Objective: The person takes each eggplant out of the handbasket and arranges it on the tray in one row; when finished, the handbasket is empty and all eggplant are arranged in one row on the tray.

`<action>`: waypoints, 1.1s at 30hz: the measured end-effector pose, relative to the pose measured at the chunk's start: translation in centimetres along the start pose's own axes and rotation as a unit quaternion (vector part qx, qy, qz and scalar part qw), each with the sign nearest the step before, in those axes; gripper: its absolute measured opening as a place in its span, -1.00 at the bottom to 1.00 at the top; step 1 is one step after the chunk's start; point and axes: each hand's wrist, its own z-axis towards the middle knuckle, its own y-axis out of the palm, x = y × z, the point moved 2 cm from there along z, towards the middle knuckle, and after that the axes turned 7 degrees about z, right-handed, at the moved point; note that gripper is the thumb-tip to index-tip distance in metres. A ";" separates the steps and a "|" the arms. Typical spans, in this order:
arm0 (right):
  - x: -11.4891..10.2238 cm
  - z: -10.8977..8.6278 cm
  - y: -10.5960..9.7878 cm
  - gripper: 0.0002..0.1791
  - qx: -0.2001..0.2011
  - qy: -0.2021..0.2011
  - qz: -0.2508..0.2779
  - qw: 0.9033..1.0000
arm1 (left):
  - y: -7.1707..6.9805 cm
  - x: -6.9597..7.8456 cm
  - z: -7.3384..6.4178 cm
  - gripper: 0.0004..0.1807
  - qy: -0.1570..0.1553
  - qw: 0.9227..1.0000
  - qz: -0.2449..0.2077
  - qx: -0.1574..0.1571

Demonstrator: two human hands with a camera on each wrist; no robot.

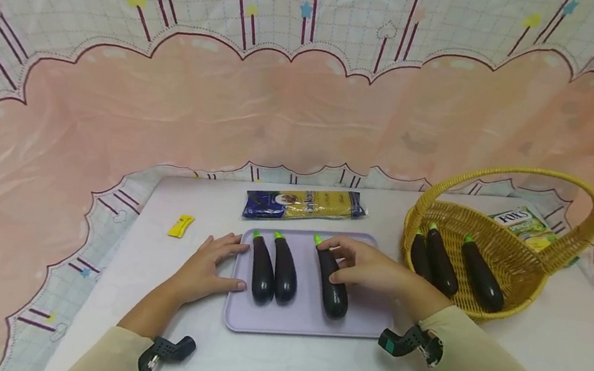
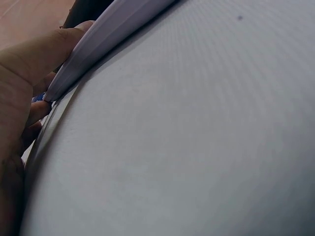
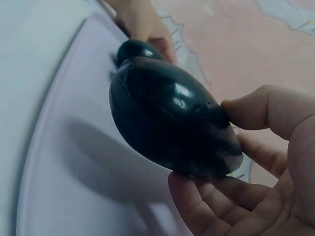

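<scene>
My right hand (image 1: 362,266) grips a dark eggplant (image 1: 332,289) with a green stem end over the right half of a lilac tray (image 1: 300,327). In the right wrist view, the thumb and fingers pinch this eggplant (image 3: 167,118) from both sides, and its shadow falls on the tray. Two more eggplants (image 1: 263,273) lie side by side on the tray's left half. At the tray's left edge rests my left hand (image 1: 208,268), fingers and thumb spread. The left wrist view shows its thumb (image 2: 59,46) touching the tray rim (image 2: 93,49).
A yellow wicker basket (image 1: 536,289) with a tall handle stands right of the tray, holding 3 eggplants (image 1: 481,275). Behind it lies a green FOX'S pack (image 1: 525,225). A blue and yellow packet (image 1: 302,205) lies behind the tray; a small yellow wrapper (image 1: 180,226) lies left.
</scene>
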 end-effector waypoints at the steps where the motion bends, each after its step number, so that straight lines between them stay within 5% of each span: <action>1: 0.0 0.4 0.3 -0.35 -0.004 -0.006 -0.003 1.000 | -0.1 -0.1 -0.1 -0.10 0.001 1.000 0.001 0.003; 8: 0.2 1.7 2.0 -0.33 -0.011 -0.040 -0.014 0.999 | -0.2 -0.3 0.1 -0.10 0.011 1.000 0.005 0.008; 17: -0.5 3.1 3.2 -0.32 0.028 -0.072 -0.098 0.992 | -0.2 -0.3 -0.2 -0.08 -0.001 1.000 0.009 0.000; 33: -0.6 4.3 3.7 -0.30 0.053 -0.058 -0.115 0.990 | -0.2 -0.3 -0.2 -0.06 -0.008 1.000 0.014 -0.006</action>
